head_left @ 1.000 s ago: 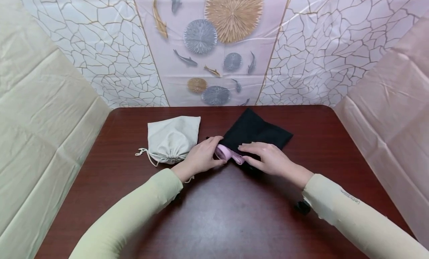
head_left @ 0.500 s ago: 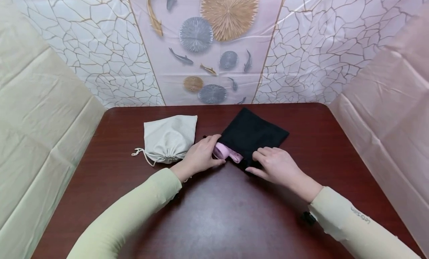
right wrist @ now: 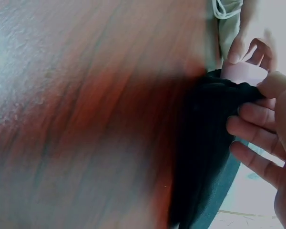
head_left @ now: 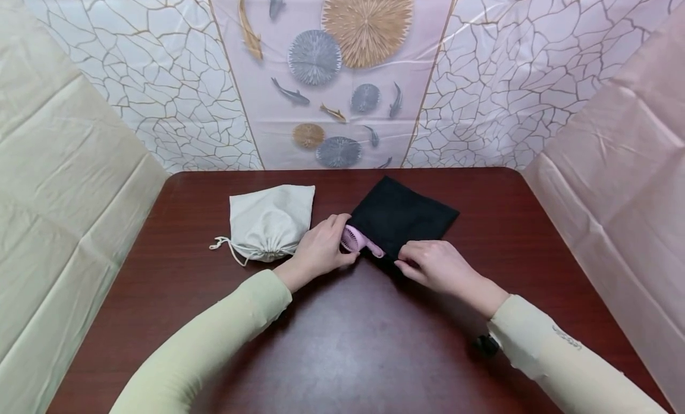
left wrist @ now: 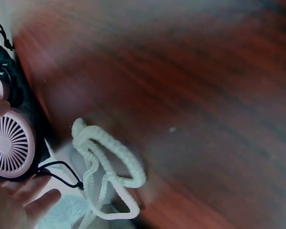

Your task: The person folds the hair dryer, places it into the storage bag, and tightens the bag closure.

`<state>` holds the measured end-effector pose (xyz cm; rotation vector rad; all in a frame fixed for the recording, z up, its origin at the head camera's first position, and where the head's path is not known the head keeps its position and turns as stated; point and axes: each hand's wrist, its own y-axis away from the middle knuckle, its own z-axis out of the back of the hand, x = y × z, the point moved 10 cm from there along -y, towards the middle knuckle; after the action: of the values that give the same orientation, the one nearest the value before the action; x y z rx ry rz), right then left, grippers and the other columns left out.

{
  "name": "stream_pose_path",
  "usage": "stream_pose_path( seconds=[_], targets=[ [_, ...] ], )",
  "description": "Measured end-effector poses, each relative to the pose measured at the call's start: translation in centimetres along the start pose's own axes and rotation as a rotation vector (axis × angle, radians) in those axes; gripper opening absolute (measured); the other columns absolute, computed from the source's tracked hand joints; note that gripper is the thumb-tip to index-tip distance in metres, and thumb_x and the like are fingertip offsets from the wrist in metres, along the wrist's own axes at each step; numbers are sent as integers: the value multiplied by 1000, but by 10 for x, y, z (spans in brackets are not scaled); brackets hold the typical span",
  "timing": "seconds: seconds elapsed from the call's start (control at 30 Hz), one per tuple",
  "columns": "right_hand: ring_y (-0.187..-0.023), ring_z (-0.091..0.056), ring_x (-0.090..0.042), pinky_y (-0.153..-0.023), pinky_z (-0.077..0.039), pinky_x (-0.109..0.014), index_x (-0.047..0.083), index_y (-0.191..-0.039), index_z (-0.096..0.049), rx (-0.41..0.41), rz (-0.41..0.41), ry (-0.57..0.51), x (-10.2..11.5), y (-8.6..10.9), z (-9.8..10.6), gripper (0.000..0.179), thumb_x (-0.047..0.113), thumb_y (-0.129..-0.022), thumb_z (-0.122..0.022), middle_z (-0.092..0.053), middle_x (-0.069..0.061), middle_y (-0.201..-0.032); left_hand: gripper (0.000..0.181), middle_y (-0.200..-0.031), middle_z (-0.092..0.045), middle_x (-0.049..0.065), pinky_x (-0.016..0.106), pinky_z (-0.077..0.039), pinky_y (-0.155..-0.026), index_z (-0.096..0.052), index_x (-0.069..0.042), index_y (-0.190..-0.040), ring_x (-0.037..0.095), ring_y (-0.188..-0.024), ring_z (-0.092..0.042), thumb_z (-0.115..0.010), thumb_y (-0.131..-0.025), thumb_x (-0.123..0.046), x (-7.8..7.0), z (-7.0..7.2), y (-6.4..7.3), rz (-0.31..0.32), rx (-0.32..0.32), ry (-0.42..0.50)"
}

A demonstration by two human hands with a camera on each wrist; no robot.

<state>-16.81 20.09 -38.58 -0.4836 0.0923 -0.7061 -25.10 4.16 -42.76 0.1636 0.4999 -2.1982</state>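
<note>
A pink handheld fan [head_left: 352, 240] lies at the mouth of a black drawstring pouch [head_left: 402, 218], its round grille facing out in the left wrist view. My left hand [head_left: 322, 242] holds the fan's head between thumb and fingers. With thumb and forefinger, my right hand [head_left: 441, 264] pinches the pouch's near edge; the right wrist view shows the other fingers [right wrist: 255, 129] along the black cloth. Part of the fan is hidden by the pouch and the left hand.
A white drawstring pouch [head_left: 273, 223] lies left of the left hand. Its looped white cord [left wrist: 117, 167] and the black pouch's thin cord [left wrist: 62, 171] show close up in the left wrist view. Fabric-covered walls border the dark red table [head_left: 342, 354].
My right hand has left the fan's handle, shifted right and pinched the black pouch's edge. The left hand stays on the fan. The pouch's cloth lies further over toward the near side.
</note>
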Motion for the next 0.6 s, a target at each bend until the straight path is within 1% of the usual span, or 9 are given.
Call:
stream_pose_path(
  seconds=[0.1, 0.33, 0.47, 0.6],
  targets=[
    [-64, -58, -6, -54, -51, -31, 19, -84, -67, -31, -21, -35, 0, -2, 7, 14, 12, -88, -78, -62, 9, -78, 77, -119, -67, 14, 45, -62, -86, -54, -3, -141, 32, -102, -71, -88, -82, -39, 1, 2, -1, 15, -29, 10],
    [-68, -60, -5, -59, -54, -31, 16, -87, -70, -76, -45, -102, -2, -6, 17, 12, 9, -86, -80, -68, 7, -81, 73, -113, -67, 16, 46, -63, -78, -57, -1, -134, 34, -91, -72, -90, -79, -36, 1, 10, -4, 42, -118, 14],
    [-67, -61, -7, -59, -52, -29, 16, -87, -71, -86, -78, -143, -7, -6, 18, 13, 7, -87, -80, -68, 8, -80, 72, -109, -66, 15, 46, -63, -76, -57, -2, -131, 35, -88, -71, -93, -79, -37, 1, 8, -6, 76, -125, 9],
    [-65, -61, -10, -60, -50, -27, 19, -85, -71, -90, -116, -164, -14, -8, 19, 15, 7, -89, -80, -68, 10, -79, 70, -107, -64, 14, 46, -63, -75, -56, -3, -128, 34, -87, -71, -93, -80, -39, 3, 3, -6, 100, -108, 0]
  ],
)
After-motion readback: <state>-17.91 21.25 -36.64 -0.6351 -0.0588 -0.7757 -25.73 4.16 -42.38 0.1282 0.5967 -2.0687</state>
